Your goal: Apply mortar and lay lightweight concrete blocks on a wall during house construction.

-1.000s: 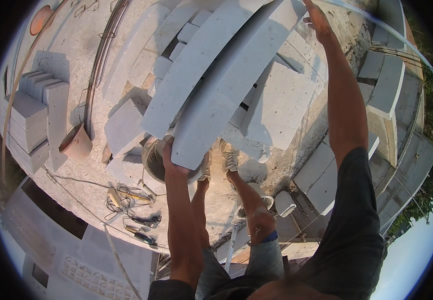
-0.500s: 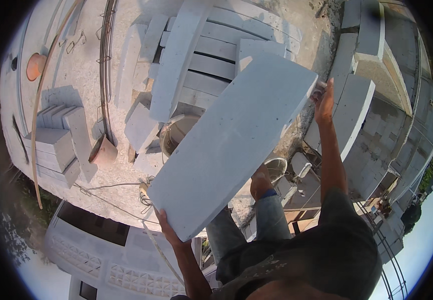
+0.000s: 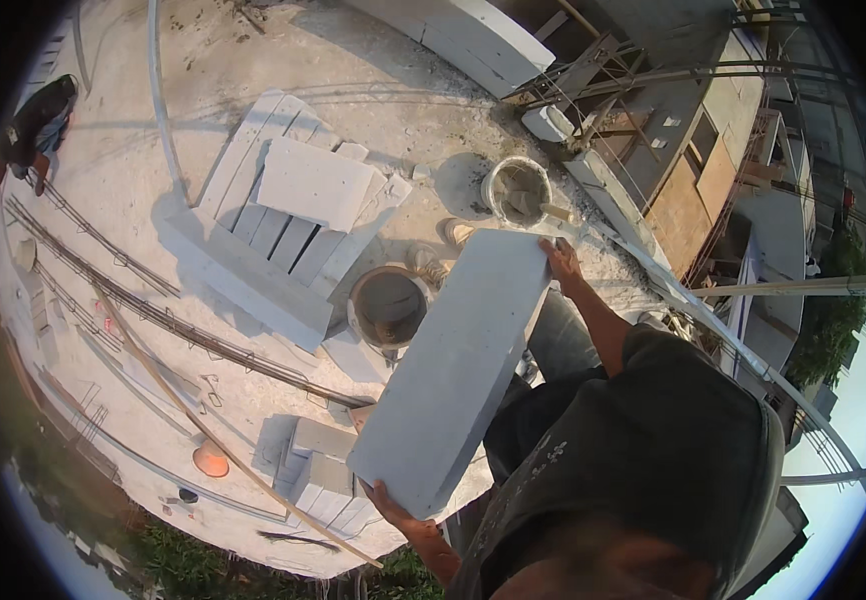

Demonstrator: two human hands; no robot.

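A long, thick light-grey concrete block (image 3: 453,365) is held in front of my body, slanting across the middle of the view. My left hand (image 3: 398,508) grips its near lower end, fingers curled at the corner. My right hand (image 3: 561,262) is closed on the far upper end, near the right corner. Past the block's left edge stands a round bucket (image 3: 389,305) with grey material inside. A second bucket (image 3: 517,192) of grey mix, with a handle sticking out, is just beyond my right hand.
A pile of grey blocks (image 3: 318,183) lies ahead on the pale floor. Steel rebar cages (image 3: 183,325) and a long pole (image 3: 213,435) cross the left side. More blocks (image 3: 323,480) and an orange bucket (image 3: 210,459) are nearby. Another person (image 3: 41,122) bends over at far left. A block wall (image 3: 453,40) runs along the back.
My view has swung round, bringing the other person, the second bucket and more floor into sight. The block stays in both hands, its slant slightly steeper and now closer to my body.
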